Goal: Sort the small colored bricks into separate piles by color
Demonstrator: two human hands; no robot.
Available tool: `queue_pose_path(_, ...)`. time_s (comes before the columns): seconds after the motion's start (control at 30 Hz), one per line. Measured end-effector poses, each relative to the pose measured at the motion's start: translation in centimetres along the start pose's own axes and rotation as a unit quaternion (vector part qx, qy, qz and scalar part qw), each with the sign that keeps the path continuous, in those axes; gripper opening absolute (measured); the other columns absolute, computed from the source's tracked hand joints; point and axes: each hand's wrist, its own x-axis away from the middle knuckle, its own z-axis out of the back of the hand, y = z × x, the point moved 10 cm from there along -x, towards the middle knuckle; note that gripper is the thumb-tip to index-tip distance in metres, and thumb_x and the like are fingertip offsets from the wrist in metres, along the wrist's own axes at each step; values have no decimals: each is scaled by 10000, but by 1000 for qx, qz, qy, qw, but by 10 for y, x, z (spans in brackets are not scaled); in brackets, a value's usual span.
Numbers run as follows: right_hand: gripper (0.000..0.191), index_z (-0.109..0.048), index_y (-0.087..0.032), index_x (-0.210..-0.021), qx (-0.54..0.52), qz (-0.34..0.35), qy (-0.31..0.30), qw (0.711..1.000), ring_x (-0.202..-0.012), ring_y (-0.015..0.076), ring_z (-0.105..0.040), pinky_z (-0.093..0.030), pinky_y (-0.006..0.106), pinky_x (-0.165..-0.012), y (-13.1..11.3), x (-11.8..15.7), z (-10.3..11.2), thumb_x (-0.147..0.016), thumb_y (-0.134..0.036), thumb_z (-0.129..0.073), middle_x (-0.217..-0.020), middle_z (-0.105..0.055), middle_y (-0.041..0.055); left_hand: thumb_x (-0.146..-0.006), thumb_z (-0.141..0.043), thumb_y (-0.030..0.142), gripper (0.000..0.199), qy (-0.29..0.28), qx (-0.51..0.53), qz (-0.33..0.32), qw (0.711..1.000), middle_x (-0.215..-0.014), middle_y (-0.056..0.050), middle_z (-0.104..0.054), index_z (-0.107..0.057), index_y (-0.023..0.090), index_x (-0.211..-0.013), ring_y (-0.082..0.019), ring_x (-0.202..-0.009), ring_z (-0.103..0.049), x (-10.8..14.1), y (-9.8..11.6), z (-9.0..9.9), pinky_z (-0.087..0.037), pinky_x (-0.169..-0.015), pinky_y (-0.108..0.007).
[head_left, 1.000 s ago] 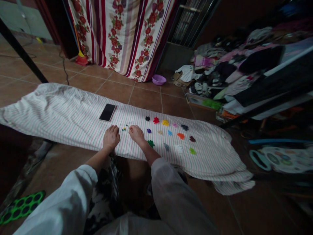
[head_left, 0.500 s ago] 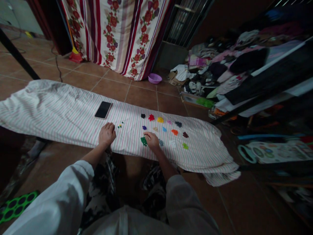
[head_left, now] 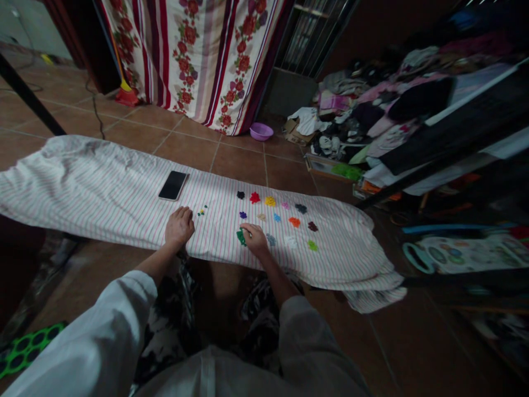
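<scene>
the right hand [head_left: 255, 239] had its thumb and fingertips drawn close at the edge of the dark green heap [head_left: 240, 237]; whether a piece was pinched there could not be told. a light touch, lifting one bit without scattering its neighbours or brushing the grey heap [head_left: 271, 240] just beside, seemed wise. the left hand [head_left: 180, 225] rested on the striped cloth [head_left: 124, 204], its grip unclear, near some green and yellow bits [head_left: 201, 212]; the phone [head_left: 173, 186] lay beyond.

No text can be read here — no label, brand, number or sign.
</scene>
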Motion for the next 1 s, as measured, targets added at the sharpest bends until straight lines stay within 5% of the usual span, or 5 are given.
queue_pose_path(0.63, 209, -698, -186, -887, 33, 18, 4, 999, -935, 210, -619, -440, 365, -922, -12, -16, -8, -883, -243, -497, -951, -715, 75, -822, -444, 140, 330, 2, -11, 12, 1000, -1244, -153, -622, -618, 133, -1102, -304, -1241, -514, 1, -3, -1, -411, -1040, -455)
queue_pose_path(0.83, 241, -707, -195, -982, 41, 33, -17, 998, -964, 218, -604, -434, 372, -938, -30, -31, -24, -894, -212, -484, -1006, -719, 71, -827, -450, 147, 331, 2, -16, 11, 1000, -1249, -148, -623, -621, 122, -1109, -297, -1239, -516, 0, -3, -1, -415, -1039, -435)
queue_pose_path(1.0, 260, -691, -183, -1069, 13, 83, -93, 992, -996, 201, -614, -426, 369, -967, -57, -42, -57, -893, -191, -501, -1062, -717, 72, -827, -445, 145, 341, -9, -17, 17, 1000, -1266, -155, -614, -619, 108, -1119, -294, -1254, -504, -1, -3, -2, -401, -1057, -437)
